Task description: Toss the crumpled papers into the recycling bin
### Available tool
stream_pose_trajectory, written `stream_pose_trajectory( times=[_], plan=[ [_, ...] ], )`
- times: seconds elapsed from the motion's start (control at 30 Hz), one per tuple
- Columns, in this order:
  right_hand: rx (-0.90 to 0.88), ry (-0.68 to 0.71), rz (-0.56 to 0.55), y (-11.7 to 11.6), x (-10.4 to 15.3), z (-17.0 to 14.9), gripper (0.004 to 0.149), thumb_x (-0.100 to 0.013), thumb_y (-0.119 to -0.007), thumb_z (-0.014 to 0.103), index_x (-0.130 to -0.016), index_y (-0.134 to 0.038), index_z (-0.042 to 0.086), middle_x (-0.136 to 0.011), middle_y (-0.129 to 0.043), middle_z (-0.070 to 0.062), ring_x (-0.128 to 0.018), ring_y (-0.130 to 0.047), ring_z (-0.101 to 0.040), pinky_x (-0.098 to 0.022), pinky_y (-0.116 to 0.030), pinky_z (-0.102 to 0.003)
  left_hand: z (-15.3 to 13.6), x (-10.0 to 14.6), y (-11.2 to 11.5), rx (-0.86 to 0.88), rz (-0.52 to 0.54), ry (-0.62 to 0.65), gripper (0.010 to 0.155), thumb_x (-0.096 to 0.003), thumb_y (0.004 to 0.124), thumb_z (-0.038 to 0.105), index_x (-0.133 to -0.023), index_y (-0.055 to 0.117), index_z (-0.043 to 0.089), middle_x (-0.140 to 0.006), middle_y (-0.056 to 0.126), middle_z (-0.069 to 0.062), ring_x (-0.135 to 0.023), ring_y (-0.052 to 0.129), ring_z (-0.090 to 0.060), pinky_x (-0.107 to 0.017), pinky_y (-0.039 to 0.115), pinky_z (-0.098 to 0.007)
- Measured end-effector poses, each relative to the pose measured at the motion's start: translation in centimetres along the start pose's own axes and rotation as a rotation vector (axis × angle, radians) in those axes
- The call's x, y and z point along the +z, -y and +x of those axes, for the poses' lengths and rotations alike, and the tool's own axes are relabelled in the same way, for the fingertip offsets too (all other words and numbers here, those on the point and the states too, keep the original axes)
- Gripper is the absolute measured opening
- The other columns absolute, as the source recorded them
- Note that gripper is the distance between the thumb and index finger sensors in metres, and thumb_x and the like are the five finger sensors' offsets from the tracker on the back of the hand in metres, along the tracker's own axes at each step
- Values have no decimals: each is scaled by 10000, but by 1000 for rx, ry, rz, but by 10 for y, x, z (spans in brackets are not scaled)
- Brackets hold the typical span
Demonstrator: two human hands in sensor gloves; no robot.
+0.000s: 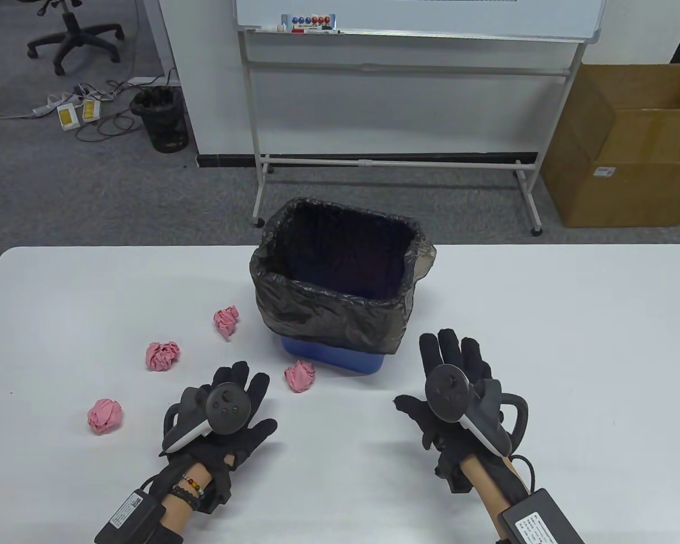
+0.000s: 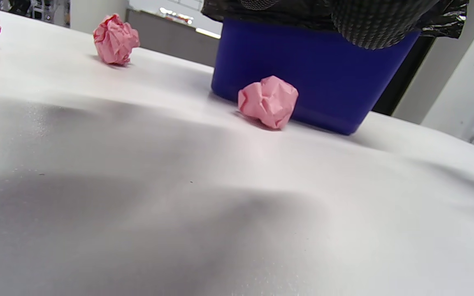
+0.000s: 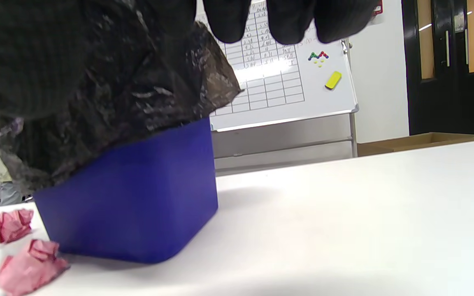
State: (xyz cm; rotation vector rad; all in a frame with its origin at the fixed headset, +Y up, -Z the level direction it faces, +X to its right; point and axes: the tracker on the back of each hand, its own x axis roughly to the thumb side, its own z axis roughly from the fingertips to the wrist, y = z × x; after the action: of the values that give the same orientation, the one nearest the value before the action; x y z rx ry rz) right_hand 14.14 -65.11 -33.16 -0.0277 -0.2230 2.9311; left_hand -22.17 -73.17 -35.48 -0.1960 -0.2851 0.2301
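— White table [image 1: 544, 317] fills the near half, grey carpet beyond its far edge. What lies on the left part?

— Four pink paper balls. Going left to right: one [image 1: 105, 415] toward the near left, well in from the left edge; a second [image 1: 162, 355] farther back; a third [image 1: 226, 320] close to the bin's left side; a fourth [image 1: 300, 376] just beside the bin's near left corner. Bare surface lies between them.

— And the left hand [image 1: 226, 416]?

— Flat on the table near the front edge, fingers spread, holding nothing. It lies between the first ball and the fourth, the fourth just past its fingertips to the right.

— The bin [image 1: 335, 357]?

— Blue, lined with a black bag [image 1: 328, 306] folded over its rim, standing at the middle of the far edge, mouth up. I see no paper in the part of the inside that shows.

— The right hand [image 1: 456, 391]?

— Also palm down, fingers apart and straight, gripping nothing, near the bin's right corner but not touching it. To its right the table runs bare to the right edge.

— Behind?

— A whiteboard stand [image 1: 396, 161] behind the bin, a cardboard box [image 1: 629, 147] at the far right.
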Motion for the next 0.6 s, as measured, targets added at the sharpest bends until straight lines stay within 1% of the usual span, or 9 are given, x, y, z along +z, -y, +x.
stream_pose_trajectory(
  times=[0.27,0.53,0.6],
  plan=[
    [-6,-8,55,-29,4,-7,1017,-283,-862,666,-1106,-371,325,-1213,-381,-24,-1127,-432,-422,-767,-496,-572,-2,1,-2,-14,-5,-25,815,-482,658,566,-1137,314,224,-1203,120,-187,-1081,148,-483,-711,254,-715],
    [31,12,78,-43,6,-5,1013,-284,-859,666,-1105,-375,325,-1213,-383,-26,-1128,-437,-416,-767,-497,-572,-20,3,-12,0,52,-123,821,-481,649,580,-1139,318,217,-1203,124,-192,-1080,157,-489,-711,264,-715],
    [73,19,61,-45,7,-5,1009,-283,-862,661,-1104,-380,326,-1213,-384,-25,-1128,-433,-419,-767,-494,-574,-27,5,-16,9,75,-158,820,-482,646,582,-1141,319,222,-1193,86,-198,-1076,136,-489,-710,259,-715]
  ],
)
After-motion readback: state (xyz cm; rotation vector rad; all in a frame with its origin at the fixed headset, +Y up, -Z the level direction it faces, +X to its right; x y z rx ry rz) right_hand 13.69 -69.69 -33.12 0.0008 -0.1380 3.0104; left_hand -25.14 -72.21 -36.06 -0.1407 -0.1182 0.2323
